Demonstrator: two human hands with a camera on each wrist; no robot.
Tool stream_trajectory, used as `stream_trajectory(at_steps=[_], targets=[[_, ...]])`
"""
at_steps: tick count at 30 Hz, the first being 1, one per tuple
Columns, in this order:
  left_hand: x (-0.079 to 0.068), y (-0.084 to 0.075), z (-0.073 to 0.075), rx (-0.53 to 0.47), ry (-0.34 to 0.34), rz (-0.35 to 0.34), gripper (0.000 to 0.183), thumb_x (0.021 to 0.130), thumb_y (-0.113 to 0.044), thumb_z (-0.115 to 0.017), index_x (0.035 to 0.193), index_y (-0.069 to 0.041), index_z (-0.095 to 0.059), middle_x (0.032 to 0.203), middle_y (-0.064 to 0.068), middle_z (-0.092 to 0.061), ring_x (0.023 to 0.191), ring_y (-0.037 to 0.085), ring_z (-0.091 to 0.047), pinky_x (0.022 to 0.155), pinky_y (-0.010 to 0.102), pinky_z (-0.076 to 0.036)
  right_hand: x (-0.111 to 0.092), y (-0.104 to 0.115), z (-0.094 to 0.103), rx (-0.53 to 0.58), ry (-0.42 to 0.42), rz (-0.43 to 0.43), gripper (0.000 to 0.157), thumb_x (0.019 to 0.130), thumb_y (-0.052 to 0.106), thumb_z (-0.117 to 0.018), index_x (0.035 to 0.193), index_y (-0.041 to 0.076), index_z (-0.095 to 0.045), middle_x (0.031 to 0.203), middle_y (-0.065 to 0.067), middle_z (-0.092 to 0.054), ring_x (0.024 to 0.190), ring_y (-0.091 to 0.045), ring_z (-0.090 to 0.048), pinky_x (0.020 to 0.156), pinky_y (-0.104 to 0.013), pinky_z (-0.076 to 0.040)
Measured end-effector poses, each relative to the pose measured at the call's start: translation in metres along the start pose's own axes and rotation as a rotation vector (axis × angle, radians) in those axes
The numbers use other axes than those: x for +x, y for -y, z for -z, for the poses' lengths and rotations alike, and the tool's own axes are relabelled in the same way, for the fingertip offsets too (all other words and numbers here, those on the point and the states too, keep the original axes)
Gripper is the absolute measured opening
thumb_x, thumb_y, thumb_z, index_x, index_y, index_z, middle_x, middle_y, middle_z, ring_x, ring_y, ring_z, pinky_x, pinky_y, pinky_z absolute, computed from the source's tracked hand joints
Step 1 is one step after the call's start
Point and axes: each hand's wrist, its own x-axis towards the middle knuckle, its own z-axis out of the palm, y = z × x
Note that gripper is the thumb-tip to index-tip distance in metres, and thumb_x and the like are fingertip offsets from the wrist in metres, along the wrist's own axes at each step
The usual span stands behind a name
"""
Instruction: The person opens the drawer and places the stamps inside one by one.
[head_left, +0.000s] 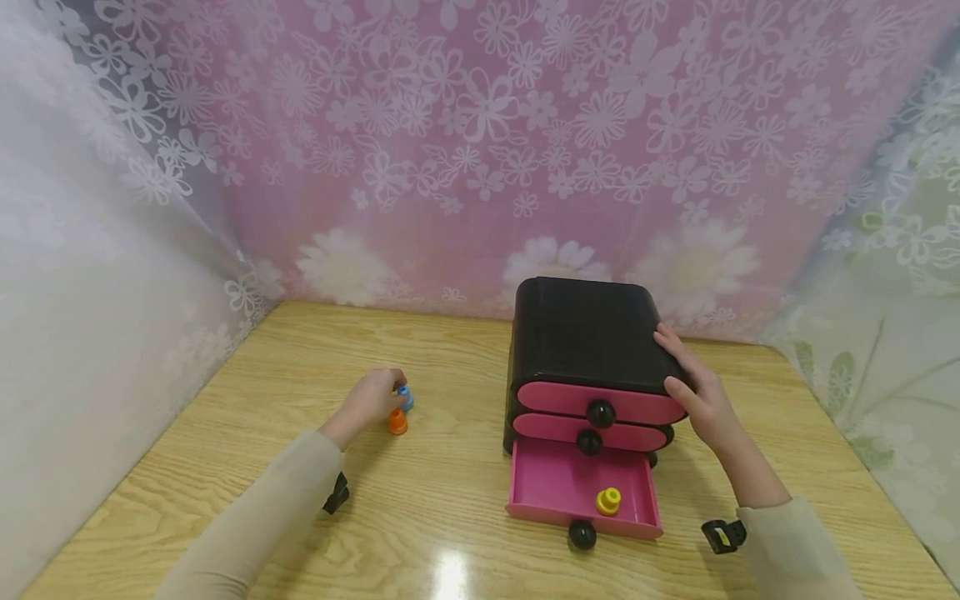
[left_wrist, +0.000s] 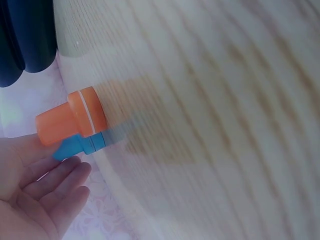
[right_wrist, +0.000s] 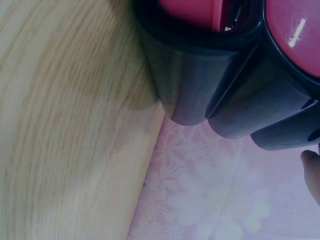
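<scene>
My left hand (head_left: 371, 398) is at the left of the table, thumb and fingertips around a small blue stepped peg (head_left: 407, 398). Right in front of it stands an orange peg (head_left: 397, 422) of the same shape; in the left wrist view the orange peg (left_wrist: 70, 117) partly covers the blue one (left_wrist: 82, 145) and the thumb tip. My right hand (head_left: 701, 396) rests on the right side of a black mini drawer cabinet (head_left: 592, 333), fingers stretched along its top edge. Its bottom pink drawer (head_left: 547, 475) is pulled out, with a yellow peg (head_left: 609, 500) inside near the front.
Two upper pink drawers (head_left: 551, 400) with round black knobs are closed. The open drawer's knob (head_left: 582, 534) sticks out toward me. A flowered curtain (head_left: 450, 167) hangs behind the wooden table (head_left: 450, 500) and along both sides.
</scene>
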Motion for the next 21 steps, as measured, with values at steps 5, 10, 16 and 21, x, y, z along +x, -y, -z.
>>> stream_trajectory(at_steps=[5, 10, 16, 21], targets=[[0.000, 0.000, 0.000, -0.006, -0.010, -0.013, 0.022, 0.081, -0.009, -0.063, 0.099, 0.003, -0.059, 0.095, 0.014, -0.060, 0.085, 0.024, -0.058, 0.072, 0.034, -0.049, 0.001, 0.001, 0.000, 0.000, 0.001, -0.002, 0.047, 0.088, -0.001, -0.041, 0.134, -0.006, -0.030, 0.142, -0.019, -0.020, 0.132, -0.016, -0.014, 0.099, -0.015, -0.018], [-0.001, -0.002, 0.002, -0.036, -0.030, -0.008, 0.020, 0.083, -0.010, -0.061, 0.100, 0.001, -0.060, 0.100, 0.014, -0.060, 0.093, 0.028, -0.057, 0.078, 0.039, -0.047, 0.002, 0.000, 0.001, -0.003, 0.002, -0.005, 0.048, 0.087, -0.003, -0.041, 0.133, -0.006, -0.030, 0.141, -0.020, -0.021, 0.131, -0.015, -0.015, 0.099, -0.015, -0.019], [-0.003, -0.009, 0.010, -0.071, -0.066, -0.029, 0.021, 0.084, -0.012, -0.060, 0.101, 0.001, -0.060, 0.102, 0.015, -0.060, 0.096, 0.030, -0.056, 0.079, 0.039, -0.046, 0.002, 0.001, 0.001, 0.003, 0.004, 0.001, 0.048, 0.086, -0.004, -0.040, 0.134, -0.006, -0.031, 0.142, -0.018, -0.021, 0.131, -0.015, -0.015, 0.099, -0.015, -0.019], [-0.007, -0.017, 0.015, -0.070, -0.116, -0.082, 0.025, 0.084, -0.013, -0.061, 0.104, 0.002, -0.059, 0.103, 0.015, -0.061, 0.095, 0.029, -0.057, 0.079, 0.039, -0.046, 0.002, 0.001, 0.001, 0.015, 0.004, 0.007, 0.048, 0.087, -0.003, -0.040, 0.134, -0.005, -0.030, 0.142, -0.016, -0.021, 0.132, -0.016, -0.015, 0.099, -0.015, -0.018]])
